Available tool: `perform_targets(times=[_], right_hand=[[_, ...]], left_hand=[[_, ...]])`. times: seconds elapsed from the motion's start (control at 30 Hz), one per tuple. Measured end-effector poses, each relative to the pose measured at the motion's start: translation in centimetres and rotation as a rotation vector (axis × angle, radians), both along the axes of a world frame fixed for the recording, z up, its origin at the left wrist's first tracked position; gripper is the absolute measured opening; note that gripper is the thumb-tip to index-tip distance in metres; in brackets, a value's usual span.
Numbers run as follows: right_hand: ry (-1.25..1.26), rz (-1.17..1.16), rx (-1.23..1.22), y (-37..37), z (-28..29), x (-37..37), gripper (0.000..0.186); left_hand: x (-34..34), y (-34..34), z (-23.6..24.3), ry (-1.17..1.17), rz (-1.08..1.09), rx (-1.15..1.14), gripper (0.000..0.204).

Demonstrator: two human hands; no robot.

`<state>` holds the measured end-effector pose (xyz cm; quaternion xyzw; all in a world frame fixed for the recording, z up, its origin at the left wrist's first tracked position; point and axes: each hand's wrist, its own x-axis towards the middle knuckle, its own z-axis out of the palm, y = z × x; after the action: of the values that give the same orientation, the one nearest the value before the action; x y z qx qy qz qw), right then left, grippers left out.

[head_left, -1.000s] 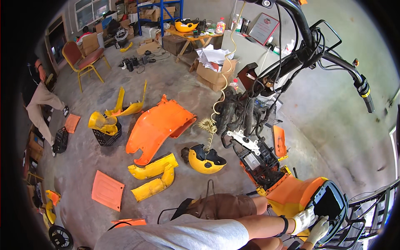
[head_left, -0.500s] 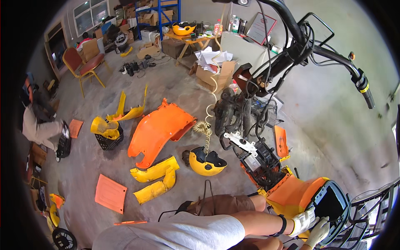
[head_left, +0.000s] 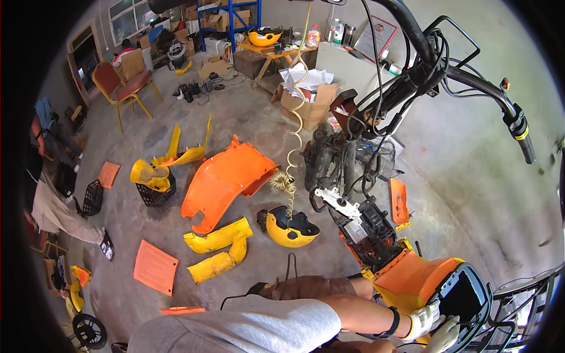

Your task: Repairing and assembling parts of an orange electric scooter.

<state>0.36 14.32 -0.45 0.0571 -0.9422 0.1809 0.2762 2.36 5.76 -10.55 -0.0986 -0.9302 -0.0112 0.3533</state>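
Observation:
Both my hands wear white work gloves and are close together at the near edge of the orange and yellow scooter rear body [head_left: 412,275]. My left hand [head_left: 422,321], with a black band on its wrist, has curled fingers by the dark rim of the open seat compartment [head_left: 468,294]. Beside it, lower down, my right hand [head_left: 444,337] has its fingers pressed together against the same rim. Whatever lies between the fingers is too small or hidden. Ahead stand the scooter's bare frame with a white bracket [head_left: 339,203] and the black handlebar [head_left: 435,65].
Left of the scooter lie a yellow helmet [head_left: 289,228], a large orange panel [head_left: 226,179], yellow trim pieces [head_left: 218,253] and a flat orange plate [head_left: 156,267]. A coiled air hose [head_left: 295,138] hangs over the helmet. Another person's leg [head_left: 65,215] is at far left. A black rack [head_left: 527,306] stands right.
My right hand has shifted slightly down and left along the compartment rim; my left stays close by. The other person has stepped nearer, away from the black crate. The view has shifted slightly.

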Motion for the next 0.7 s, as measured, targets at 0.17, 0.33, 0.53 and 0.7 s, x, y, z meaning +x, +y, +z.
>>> perform_targets(times=[0.17,0.33,0.53,0.7], right_hand=[[0.089,0.119,-0.109,-0.5,0.2,0.3,0.048],[0.068,0.068,0.022,1.0,-1.0,-0.7,0.048],[-0.015,0.192,-0.129,1.4,-0.6,0.8,0.044],[0.088,0.19,-0.686,-3.1,0.2,3.7,0.038]], left_hand=[[-1.2,-1.1,1.3,-0.18,-0.141,-0.008,0.072],[-0.6,-4.5,5.9,-0.454,-0.401,0.036,0.074],[-2.9,-6.3,12.9,-1.106,-0.477,-0.307,0.077],[-1.7,-6.0,7.7,-0.698,-0.509,-0.022,0.082]])
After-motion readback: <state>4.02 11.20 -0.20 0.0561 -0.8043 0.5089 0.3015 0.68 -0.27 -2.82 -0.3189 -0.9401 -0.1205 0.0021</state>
